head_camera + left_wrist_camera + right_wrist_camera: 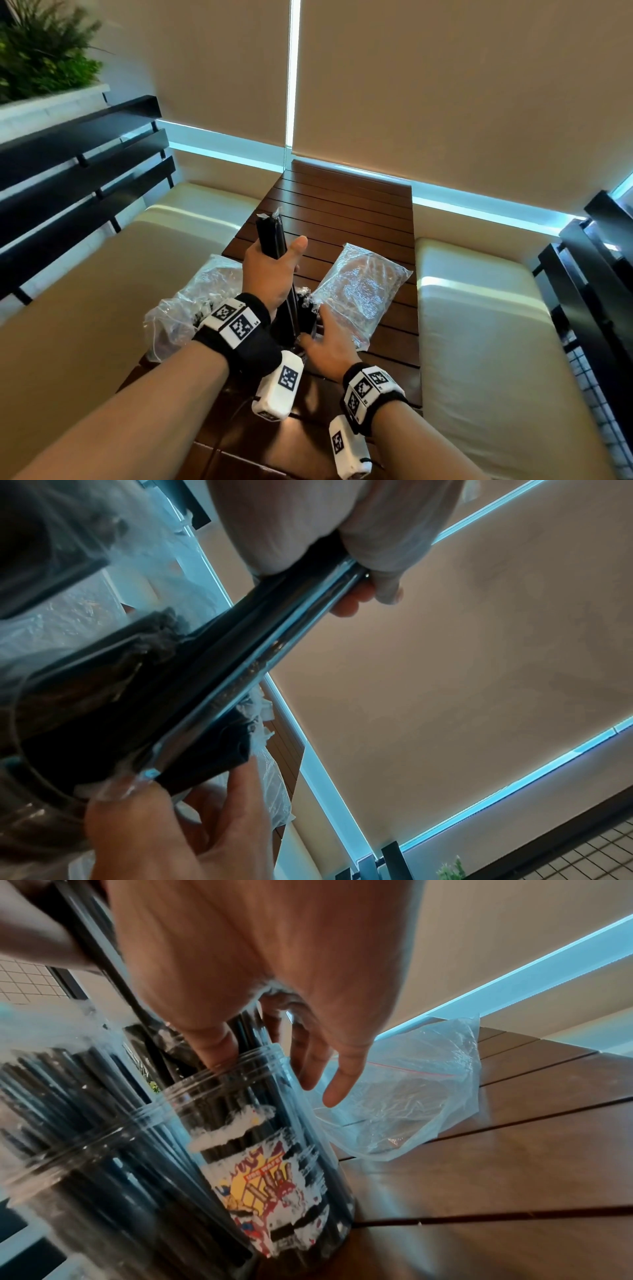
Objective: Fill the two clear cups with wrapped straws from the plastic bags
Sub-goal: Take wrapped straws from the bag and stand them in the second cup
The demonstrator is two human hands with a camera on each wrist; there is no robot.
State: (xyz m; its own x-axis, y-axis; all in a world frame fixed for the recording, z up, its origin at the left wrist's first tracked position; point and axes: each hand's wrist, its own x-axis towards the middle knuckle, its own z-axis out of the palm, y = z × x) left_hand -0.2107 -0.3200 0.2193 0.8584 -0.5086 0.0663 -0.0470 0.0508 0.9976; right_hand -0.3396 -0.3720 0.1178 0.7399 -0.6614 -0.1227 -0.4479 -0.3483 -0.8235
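While left hand [274, 270] fingers [383, 588] grip straws [270, 233], right hand [329, 346] touches cup [274, 1123].

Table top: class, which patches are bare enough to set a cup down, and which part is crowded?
Bare slats of the table run from the right bag to the far edge by the blinds. Another bare strip lies near the wrists. Crowded: the middle, where both hands, the straws and the cups sit between the bags.

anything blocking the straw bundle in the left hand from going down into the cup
Yes. The right hand has fingers at the cup mouth, already crowded with straws, right where the left hand's bundle goes in.
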